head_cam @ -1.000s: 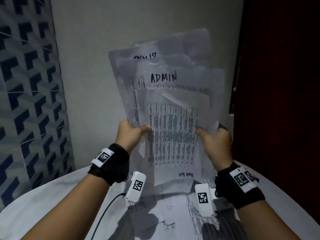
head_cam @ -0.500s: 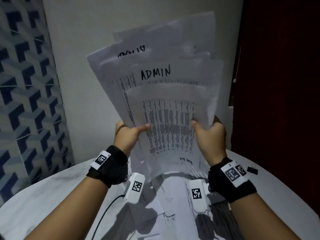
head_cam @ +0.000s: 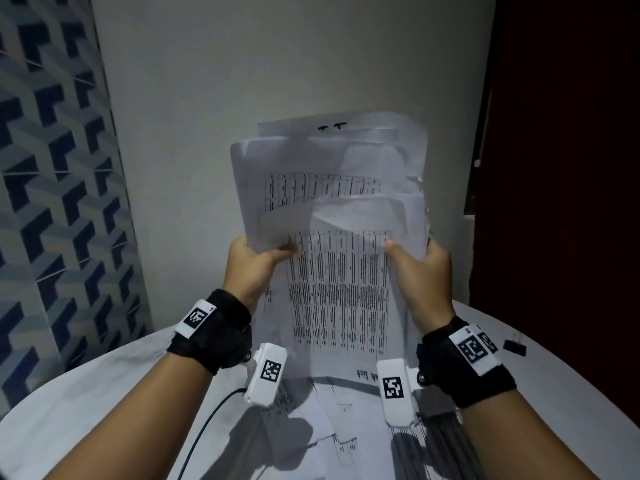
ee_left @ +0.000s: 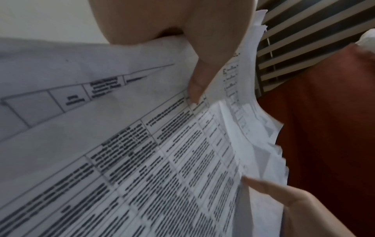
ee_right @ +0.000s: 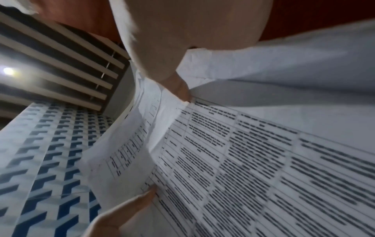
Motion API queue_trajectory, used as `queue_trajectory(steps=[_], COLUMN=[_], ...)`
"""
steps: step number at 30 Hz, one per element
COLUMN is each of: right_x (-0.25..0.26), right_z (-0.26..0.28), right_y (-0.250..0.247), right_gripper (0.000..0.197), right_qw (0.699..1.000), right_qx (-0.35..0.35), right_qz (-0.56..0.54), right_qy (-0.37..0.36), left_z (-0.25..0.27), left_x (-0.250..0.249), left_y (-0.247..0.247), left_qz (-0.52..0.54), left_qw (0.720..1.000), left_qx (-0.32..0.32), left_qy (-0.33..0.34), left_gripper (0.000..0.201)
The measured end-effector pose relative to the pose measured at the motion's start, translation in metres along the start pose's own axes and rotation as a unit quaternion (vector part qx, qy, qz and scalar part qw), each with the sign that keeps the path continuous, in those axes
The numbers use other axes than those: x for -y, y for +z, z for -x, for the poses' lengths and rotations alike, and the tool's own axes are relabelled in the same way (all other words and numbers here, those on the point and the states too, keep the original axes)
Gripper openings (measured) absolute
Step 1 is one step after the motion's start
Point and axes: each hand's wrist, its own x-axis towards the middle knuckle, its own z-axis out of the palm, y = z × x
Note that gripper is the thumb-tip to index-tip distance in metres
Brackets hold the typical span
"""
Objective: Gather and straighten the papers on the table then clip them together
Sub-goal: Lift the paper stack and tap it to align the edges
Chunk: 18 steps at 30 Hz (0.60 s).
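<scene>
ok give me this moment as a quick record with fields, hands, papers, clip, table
left hand: grips the left edge of the stack of papers, thumb on the front sheet
right hand: grips the right edge, thumb on front
stack of papers: held upright above the table, top edges uneven, printed tables on the sheets
binder clip: black, lying on the table at the right, untouched
table: white, round-edged, more printed sheets lying under the hands
</scene>
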Motion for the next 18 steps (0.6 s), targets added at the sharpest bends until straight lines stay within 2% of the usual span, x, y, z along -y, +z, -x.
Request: queue_trajectory(steps=[2, 4, 7, 9, 11, 14, 17, 18], right_x=[-0.008, -0.025, -0.043, -0.041, -0.032, -0.016, -0.013, -0.018], right_z=[0.005, 0.014, 0.027, 0.027, 0.019, 0.005, 0.003, 0.007], right_y=[-0.004, -0.010, -0.014, -0.013, -0.009, -0.007, -0.014, -0.018], right_gripper=[0.025, 0.029, 0.023, 0.016, 0.013, 0.022, 0.009, 0.011], right_qw=[0.998, 0.993, 0.981, 0.983, 0.990, 0.997, 0.996, 0.995], right_qx=[0.013, 0.029, 0.083, 0.095, 0.081, 0.038, 0.016, 0.022], right_qz=[-0.041, -0.055, -0.054, -0.030, -0.010, -0.021, -0.037, -0.032], right_qy=[0.049, 0.102, 0.167, 0.157, 0.113, 0.066, 0.075, 0.088], left_z=[0.006, 0.016, 0.027, 0.026, 0.019, 0.007, 0.008, 0.010], left_x=[0.011, 0.031, 0.049, 0.046, 0.033, 0.014, 0.014, 0.022], left_y=[-0.007, -0.019, -0.027, -0.023, -0.018, -0.015, -0.024, -0.029], left_qz=[-0.002, -0.009, -0.029, -0.031, -0.015, 0.030, 0.041, 0.037], left_qw=[0.999, 0.996, 0.993, 0.994, 0.996, 0.998, 0.997, 0.996], left_qx=[0.014, 0.027, 0.010, -0.005, -0.008, -0.012, 0.012, 0.024], left_qy=[-0.033, -0.088, -0.113, -0.104, -0.082, -0.058, -0.068, -0.084], left_gripper=[0.037, 0.047, 0.031, 0.028, 0.033, 0.043, 0.053, 0.058])
